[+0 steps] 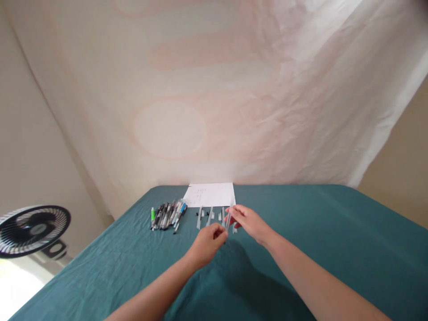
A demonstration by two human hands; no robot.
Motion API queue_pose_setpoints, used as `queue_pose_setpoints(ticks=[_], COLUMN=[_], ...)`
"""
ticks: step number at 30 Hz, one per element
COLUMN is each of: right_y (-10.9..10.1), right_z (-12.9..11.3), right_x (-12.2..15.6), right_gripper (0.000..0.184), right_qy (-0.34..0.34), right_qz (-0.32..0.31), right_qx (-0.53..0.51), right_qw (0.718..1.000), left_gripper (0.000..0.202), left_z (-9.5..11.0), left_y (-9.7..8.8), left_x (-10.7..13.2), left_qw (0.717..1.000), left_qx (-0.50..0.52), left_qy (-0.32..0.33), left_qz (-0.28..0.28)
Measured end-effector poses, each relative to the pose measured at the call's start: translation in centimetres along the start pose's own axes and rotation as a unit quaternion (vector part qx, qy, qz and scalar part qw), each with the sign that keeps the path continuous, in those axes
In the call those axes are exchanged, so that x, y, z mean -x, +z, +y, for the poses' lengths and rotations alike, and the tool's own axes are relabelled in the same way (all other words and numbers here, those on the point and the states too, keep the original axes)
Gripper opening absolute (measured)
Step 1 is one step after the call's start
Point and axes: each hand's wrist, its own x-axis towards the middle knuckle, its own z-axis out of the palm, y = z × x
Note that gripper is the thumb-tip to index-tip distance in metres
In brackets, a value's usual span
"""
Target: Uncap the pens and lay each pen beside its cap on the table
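Observation:
Between my two hands is a slim, clear pen point(228, 221), held up at a slant above the table. My left hand point(207, 244) pinches its lower end, and my right hand point(249, 221) grips the upper part between thumb and fingers. Just beyond the hands, several pen parts lie in a row on the cloth: clear barrels point(199, 217) with small caps and dark pieces beside them. Part of that row is hidden behind my right hand.
Left of the row lies a pile of pens point(167, 214), with a bright green one point(153, 215) at its edge. A sheet of white paper point(214, 195) with faint writing lies at the back of the green tablecloth point(317, 232). A black fan point(36, 231) stands at far left.

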Motion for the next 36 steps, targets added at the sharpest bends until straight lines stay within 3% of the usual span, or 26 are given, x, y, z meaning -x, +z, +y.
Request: queue_pose_setpoints(ticks=[2, 4, 7, 9, 14, 17, 22, 28, 36], right_y=[0.9, 0.6, -0.7, -1.1, 0.5, 1.8, 2.8, 2.7, 2.4], right_z=[-1.6, -2.3, -2.2, -1.6, 0.7, 1.5, 1.9, 1.8, 1.8], right_x=[0.7, 1.8, 4.4, 6.3, 9.3, 9.5, 9.4, 9.6, 9.7], right_gripper=[0.037, 0.034, 0.028, 0.019, 0.018, 0.015, 0.015, 0.018, 0.020], right_qy=[-0.006, -0.007, -0.030, -0.076, -0.119, -0.143, -0.139, -0.141, -0.138], right_qz=[-0.038, -0.043, -0.044, -0.063, -0.096, -0.104, -0.099, -0.129, -0.124], right_qx=[-0.083, -0.083, 0.061, 0.189, 0.362, 0.409, 0.403, 0.389, 0.371], right_qw=[0.996, 0.996, 0.997, 0.977, 0.920, 0.895, 0.899, 0.901, 0.910], left_gripper=[0.023, 0.019, 0.022, 0.024, 0.014, 0.022, 0.029, 0.029, 0.027], left_z=[1.0, 1.4, 1.2, 0.7, -0.4, -0.9, -0.9, -0.4, -0.2], left_y=[1.9, 2.9, 2.8, 2.5, 3.2, 4.1, 4.4, 4.2, 4.4], left_x=[0.3, 0.5, 0.7, 0.9, 1.9, 2.4, 2.4, 2.2, 2.2], left_qw=[0.998, 0.994, 0.998, 0.999, 0.968, 0.949, 0.929, 0.908, 0.901], left_qx=[0.043, 0.067, 0.037, -0.014, -0.184, -0.252, -0.301, -0.336, -0.346], left_qy=[0.009, 0.010, 0.012, 0.035, 0.133, 0.155, 0.186, 0.209, 0.213], left_qz=[-0.046, -0.084, -0.043, -0.009, -0.103, -0.111, -0.113, -0.137, -0.152])
